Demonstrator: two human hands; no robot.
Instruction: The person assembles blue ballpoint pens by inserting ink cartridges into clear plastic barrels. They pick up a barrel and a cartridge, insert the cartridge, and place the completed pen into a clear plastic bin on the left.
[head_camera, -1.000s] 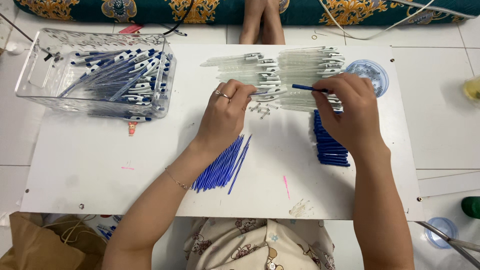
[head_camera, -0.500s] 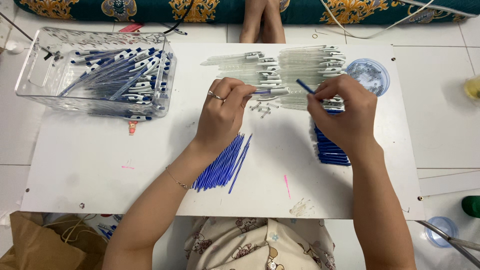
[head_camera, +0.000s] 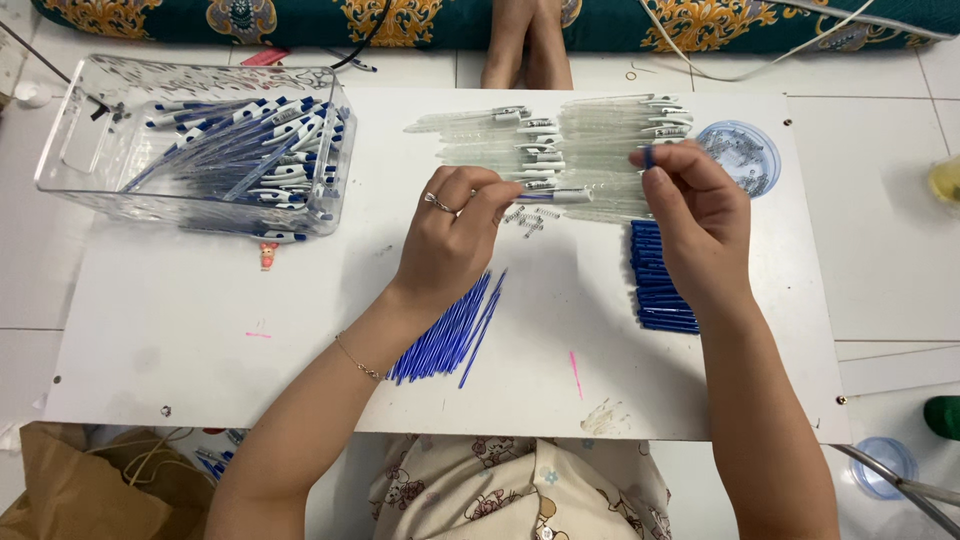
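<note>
White board (head_camera: 200, 340) on a tiled floor is our work surface, patterned teal cushion along the far edge. Far left: clear plastic bin (head_camera: 75, 150) on the board's corner, loaded with assembled blue-and-white pens (head_camera: 250, 150). Moving right, our left hand (head_camera: 455, 235), ring on one finger, has its fingertips pinched shut on a clear pen barrel (head_camera: 560, 196), held roughly level above the board. Just below that hand and partly under the wrist lies a fanned bundle of thin blue refills (head_camera: 450, 335). Small metal springs (head_camera: 528, 216) are scattered right beside the barrel. Behind the hands, two rows of clear barrels (head_camera: 560, 135) lie flat, clips toward the middle. Our right hand (head_camera: 700, 215) is near the barrel's right end, fingers closed on a small blue piece (head_camera: 649, 156); we can't tell exactly what the part is. Under that hand sits a stack of short blue parts (head_camera: 655, 285). Farthest right on the board, a round clear lid (head_camera: 745, 150) holds tiny metal bits. Hands are close together, not touching.
</note>
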